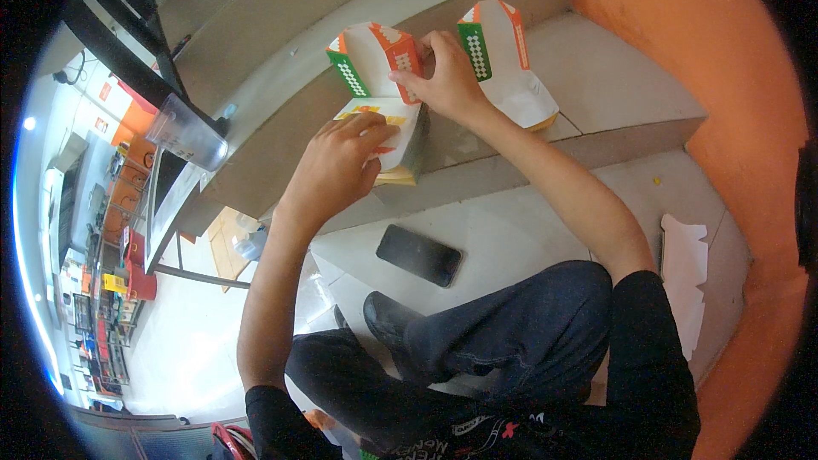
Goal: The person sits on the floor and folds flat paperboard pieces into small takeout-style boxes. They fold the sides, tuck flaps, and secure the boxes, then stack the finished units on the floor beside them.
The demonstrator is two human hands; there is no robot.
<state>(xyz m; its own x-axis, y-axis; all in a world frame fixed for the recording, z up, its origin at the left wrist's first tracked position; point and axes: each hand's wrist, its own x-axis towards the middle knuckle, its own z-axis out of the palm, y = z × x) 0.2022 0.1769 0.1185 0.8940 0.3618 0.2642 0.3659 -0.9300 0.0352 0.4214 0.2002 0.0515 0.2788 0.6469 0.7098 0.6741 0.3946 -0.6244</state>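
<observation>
A partly folded paper food carton (368, 60), white inside with orange and green patterned sides, stands on the tiled step in front of me. My right hand (447, 77) pinches its orange right side between thumb and fingers. On the white and yellow printed panel in front of it, which lies on a stack of flat cartons (409, 162), rests my left hand (341, 162). Its fingers are loosely bent, thumb apart, and their tips partly cover the print. Just right of my right hand stands a second carton (498, 47) of the same kind, its white flap (528, 100) lying forward.
A dark phone (419, 255) lies on the lower step before my crossed legs. At right is a flat white cut-out card (683, 281) near an orange wall (733, 77). A clear plastic cup (187, 132) stands on a table at left.
</observation>
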